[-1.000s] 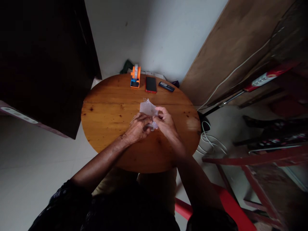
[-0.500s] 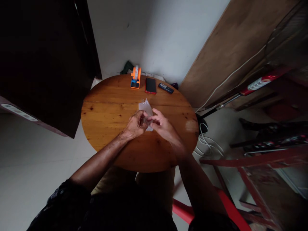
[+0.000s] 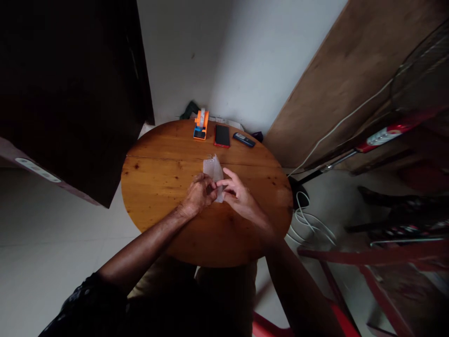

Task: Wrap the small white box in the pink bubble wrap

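A pale, see-through-looking sheet (image 3: 211, 166) with a ragged far edge, possibly bubble wrap, lies on the round wooden table (image 3: 157, 187). My left hand (image 3: 200, 193) is over its left side, fingers curled into a pinch; what they hold is hidden or too small to name. From the right, my right hand (image 3: 237, 193) reaches over the sheet's other side, index finger stretched toward the left fingertips and the other fingers apart. The fingertips of both hands nearly meet above the sheet. Its near part is partly covered by my hands.
Along the table's far edge stand an orange and blue tape dispenser (image 3: 201, 125), a smartphone (image 3: 222, 135) with a red edge and a small dark keypad phone (image 3: 243, 139). A white wall is behind. To the right are a fan stand (image 3: 322, 168), loose cable (image 3: 308, 217) and a red-brown chair (image 3: 368, 256).
The whole view has shifted, so the table sits lower in the picture. My right hand's fingers have spread slightly; the left stays pinched. The sheet keeps its place on the table.
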`<state>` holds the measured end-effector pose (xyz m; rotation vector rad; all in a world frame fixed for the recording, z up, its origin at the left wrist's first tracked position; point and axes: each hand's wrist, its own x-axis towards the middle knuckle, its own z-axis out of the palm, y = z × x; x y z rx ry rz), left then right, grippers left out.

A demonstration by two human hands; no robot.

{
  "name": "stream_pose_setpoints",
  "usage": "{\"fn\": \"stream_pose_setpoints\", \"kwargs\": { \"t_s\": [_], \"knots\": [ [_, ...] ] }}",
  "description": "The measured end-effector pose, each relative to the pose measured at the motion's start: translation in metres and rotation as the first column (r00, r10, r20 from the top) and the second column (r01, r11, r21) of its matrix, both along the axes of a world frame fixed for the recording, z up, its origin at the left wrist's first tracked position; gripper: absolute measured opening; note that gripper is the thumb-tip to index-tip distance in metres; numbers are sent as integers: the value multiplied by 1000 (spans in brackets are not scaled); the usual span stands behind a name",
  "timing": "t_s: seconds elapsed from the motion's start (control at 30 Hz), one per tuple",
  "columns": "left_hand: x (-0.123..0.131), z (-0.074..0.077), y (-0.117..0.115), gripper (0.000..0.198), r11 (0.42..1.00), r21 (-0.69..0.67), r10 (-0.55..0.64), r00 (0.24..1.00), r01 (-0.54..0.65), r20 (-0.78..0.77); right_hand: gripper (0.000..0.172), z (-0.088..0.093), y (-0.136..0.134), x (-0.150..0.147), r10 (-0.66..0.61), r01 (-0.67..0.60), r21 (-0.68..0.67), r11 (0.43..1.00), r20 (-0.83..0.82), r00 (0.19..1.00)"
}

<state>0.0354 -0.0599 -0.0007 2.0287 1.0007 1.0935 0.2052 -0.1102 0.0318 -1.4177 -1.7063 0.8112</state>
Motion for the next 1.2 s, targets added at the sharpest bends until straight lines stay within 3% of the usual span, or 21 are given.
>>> {"fn": "stream_pose_setpoints", "kwargs": {
  "t_s": [0.17,0.27,0.4,0.53,0.63,0.8,0.97,1.07,1.13,1.2],
  "knots": [
    [1,-3,-1,12,998,47,45,999,-45,-3,51,0,21,28,-166,162,101,982,26,986],
    [1,-4,-1,12,997,74,32,999,-31,-10,38,2,42,43,-190,171,155,973,114,975],
    [1,-3,1,10,999,42,8,1000,-7,-26,42,10,70,42,-26,-61,244,968,340,940],
    [1,-1,4,10,999,31,-23,999,24,-34,46,20,92,24,157,-315,153,937,622,767],
    [2,0,5,11,999,24,-47,999,48,-19,35,29,103,18,203,-361,69,930,722,661],
    [4,-3,4,11,998,9,-56,998,56,-14,28,43,114,17,210,-388,91,917,718,664],
    [2,-5,-1,24,993,115,42,998,-37,-46,23,26,123,8,309,-430,2,903,693,652],
    [-1,0,-4,31,978,207,2,993,23,-121,32,6,123,17,220,-341,103,934,584,781],
    [-3,3,-4,24,972,225,-37,988,71,-153,36,-4,121,30,47,-137,174,975,445,895],
    [-4,4,-4,18,973,214,-52,987,85,-154,31,-10,117,43,-124,96,107,990,296,947]
  ]
}}
